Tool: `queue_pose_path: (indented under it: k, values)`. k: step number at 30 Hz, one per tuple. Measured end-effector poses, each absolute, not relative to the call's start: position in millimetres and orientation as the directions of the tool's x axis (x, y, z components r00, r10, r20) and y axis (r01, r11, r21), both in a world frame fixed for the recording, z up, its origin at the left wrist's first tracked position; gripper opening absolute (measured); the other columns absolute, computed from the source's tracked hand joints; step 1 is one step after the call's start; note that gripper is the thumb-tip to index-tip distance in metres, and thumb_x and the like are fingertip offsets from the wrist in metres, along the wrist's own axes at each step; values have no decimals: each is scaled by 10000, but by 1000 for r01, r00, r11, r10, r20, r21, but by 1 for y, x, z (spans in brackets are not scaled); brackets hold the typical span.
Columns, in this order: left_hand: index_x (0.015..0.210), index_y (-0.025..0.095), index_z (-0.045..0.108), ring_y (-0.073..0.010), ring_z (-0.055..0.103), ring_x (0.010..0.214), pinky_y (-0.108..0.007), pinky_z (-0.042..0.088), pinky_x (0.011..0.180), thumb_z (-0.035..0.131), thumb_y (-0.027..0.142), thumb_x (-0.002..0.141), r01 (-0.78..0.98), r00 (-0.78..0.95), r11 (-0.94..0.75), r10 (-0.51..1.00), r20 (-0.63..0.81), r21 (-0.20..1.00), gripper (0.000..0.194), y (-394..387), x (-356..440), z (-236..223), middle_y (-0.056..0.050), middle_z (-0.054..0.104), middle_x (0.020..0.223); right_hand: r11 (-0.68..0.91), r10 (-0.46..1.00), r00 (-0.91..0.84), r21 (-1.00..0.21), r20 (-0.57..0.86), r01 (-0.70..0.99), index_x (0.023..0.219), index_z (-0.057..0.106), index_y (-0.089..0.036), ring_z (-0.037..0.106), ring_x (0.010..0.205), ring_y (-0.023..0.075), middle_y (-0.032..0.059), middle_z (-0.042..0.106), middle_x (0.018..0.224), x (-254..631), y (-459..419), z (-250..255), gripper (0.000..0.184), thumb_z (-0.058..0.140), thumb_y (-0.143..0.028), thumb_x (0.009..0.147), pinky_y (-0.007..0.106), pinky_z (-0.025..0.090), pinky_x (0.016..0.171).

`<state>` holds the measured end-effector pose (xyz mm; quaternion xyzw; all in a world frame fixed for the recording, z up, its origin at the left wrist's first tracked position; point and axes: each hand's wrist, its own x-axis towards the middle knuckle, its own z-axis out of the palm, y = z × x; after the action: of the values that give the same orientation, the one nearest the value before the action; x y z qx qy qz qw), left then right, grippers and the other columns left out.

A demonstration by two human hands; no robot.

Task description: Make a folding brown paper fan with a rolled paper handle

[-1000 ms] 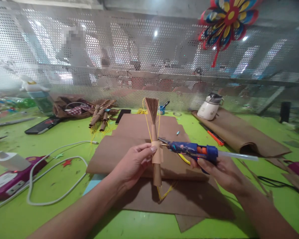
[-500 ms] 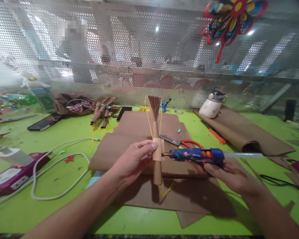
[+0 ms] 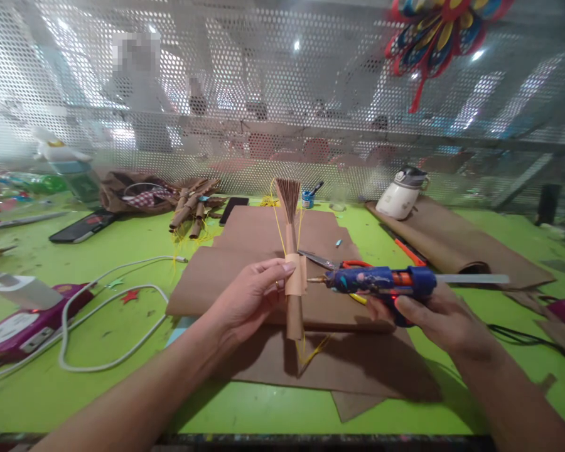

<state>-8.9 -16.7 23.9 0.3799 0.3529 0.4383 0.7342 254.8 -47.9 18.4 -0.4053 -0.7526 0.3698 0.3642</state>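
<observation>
Between thumb and fingers, my left hand (image 3: 257, 295) grips a folded brown paper fan (image 3: 292, 235) upright, its pleats spread at the top. A lighter paper band (image 3: 292, 275) wraps round its rolled stem, with one edge standing out on the right. Yellow string (image 3: 316, 358) loops beside the pleats and hangs from the lower end. My right hand (image 3: 433, 317) is closed round a blue hot glue gun (image 3: 381, 281) with a clear glue stick in its back. The metal nozzle points left, just apart from the band. Partly hidden behind the gun are red-handled scissors (image 3: 320, 258).
Brown paper sheets (image 3: 207, 282) lie under my hands on the green table (image 3: 136, 402). A purple power strip (image 3: 32, 333) and white cable are at left. Several rolled paper pieces (image 3: 193, 201), a phone (image 3: 82, 226) and a white bottle (image 3: 400, 193) stand or lie farther back.
The glue gun has drawn back to the right and slightly up, so its nozzle is off the band. The band's right edge now shows. My left hand still holds the fan.
</observation>
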Motion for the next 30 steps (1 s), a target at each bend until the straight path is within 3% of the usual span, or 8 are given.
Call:
queue_pose_path:
  k: [6, 11, 16, 25, 30]
  values:
    - [933, 110, 706, -147, 622, 800, -236, 494, 754, 631, 176, 775, -370, 405, 359, 892, -199, 857, 187, -19, -8, 26, -84, 688, 920, 381, 900, -374, -818, 223, 430, 718, 633, -165, 565, 669, 193, 59, 600, 678, 256, -41, 13, 368, 484, -468, 863, 298, 476, 611]
    - [879, 115, 709, -133, 620, 721, -219, 507, 677, 641, 164, 762, -393, 394, 375, 894, -214, 840, 144, -19, -8, 26, -74, 691, 856, 303, 931, -310, -883, 193, 359, 840, 676, -164, 625, 728, 215, 82, 672, 786, 257, -49, 8, 318, 569, -463, 815, 310, 536, 673]
    - [821, 121, 706, -108, 607, 645, -197, 503, 637, 639, 140, 757, -418, 360, 376, 904, -229, 827, 95, -18, -8, 27, -42, 680, 762, 316, 899, -400, -896, 179, 310, 810, 684, -193, 643, 670, 206, 65, 690, 745, 259, -53, 11, 241, 608, -421, 797, 283, 542, 595]
    - [884, 107, 707, -150, 633, 711, -246, 516, 694, 638, 182, 763, -384, 408, 389, 885, -224, 837, 159, -20, -8, 27, -83, 700, 820, 348, 931, -257, -848, 260, 400, 842, 696, -158, 643, 798, 228, 86, 699, 838, 250, -45, 8, 330, 571, -463, 818, 325, 535, 730]
    - [887, 108, 707, -161, 638, 730, -255, 518, 705, 646, 202, 759, -378, 414, 384, 884, -217, 842, 170, -21, -9, 26, -94, 698, 814, 336, 929, -288, -856, 232, 394, 842, 686, -162, 630, 749, 213, 71, 674, 782, 255, -46, 4, 311, 551, -442, 839, 308, 535, 692]
